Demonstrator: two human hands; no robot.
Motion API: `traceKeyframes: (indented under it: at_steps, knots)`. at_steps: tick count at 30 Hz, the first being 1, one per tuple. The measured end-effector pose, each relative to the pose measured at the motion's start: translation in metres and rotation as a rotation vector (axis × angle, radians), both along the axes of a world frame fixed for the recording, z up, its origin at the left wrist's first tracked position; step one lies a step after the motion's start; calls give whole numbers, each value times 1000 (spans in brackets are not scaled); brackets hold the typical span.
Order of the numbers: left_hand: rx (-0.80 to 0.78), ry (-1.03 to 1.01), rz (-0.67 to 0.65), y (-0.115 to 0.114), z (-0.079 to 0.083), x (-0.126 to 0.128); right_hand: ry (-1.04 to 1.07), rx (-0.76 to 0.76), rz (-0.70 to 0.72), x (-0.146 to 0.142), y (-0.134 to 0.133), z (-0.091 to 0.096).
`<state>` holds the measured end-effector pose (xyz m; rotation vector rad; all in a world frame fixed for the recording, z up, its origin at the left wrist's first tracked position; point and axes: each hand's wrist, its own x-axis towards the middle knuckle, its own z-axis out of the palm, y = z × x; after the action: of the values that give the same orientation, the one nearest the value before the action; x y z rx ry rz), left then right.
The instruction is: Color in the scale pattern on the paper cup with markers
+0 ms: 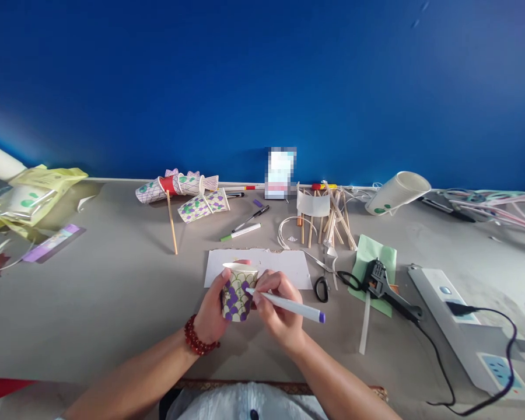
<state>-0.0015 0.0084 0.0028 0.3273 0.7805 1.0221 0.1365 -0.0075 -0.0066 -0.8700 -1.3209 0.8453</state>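
My left hand [212, 312], with a red bead bracelet on its wrist, is wrapped round a paper cup [237, 293] drawn with a scale pattern, part of it coloured purple. My right hand [277, 303] pinches a purple marker [289, 305], and the marker's tip touches the cup's side. Both hands are above the near middle of the grey table [114, 303], just in front of a white sheet of card [262, 265].
Finished cup figures [181, 188] and a stick lie at the back left. Markers [245, 224], wooden sticks [332, 219], scissors [328, 280], a glue gun [387, 289] with its cord, a power strip [464, 326] and a white cup [396, 192] lie right. Yellow bags [30, 195] are far left.
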Motion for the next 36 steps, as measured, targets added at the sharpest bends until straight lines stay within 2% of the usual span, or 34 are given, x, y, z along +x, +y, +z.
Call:
traceKeyframes:
  at_steps: [36]
  knots:
    - [-13, -13, -42, 0, -4, -3, 1, -8, -8, 2, 0, -1]
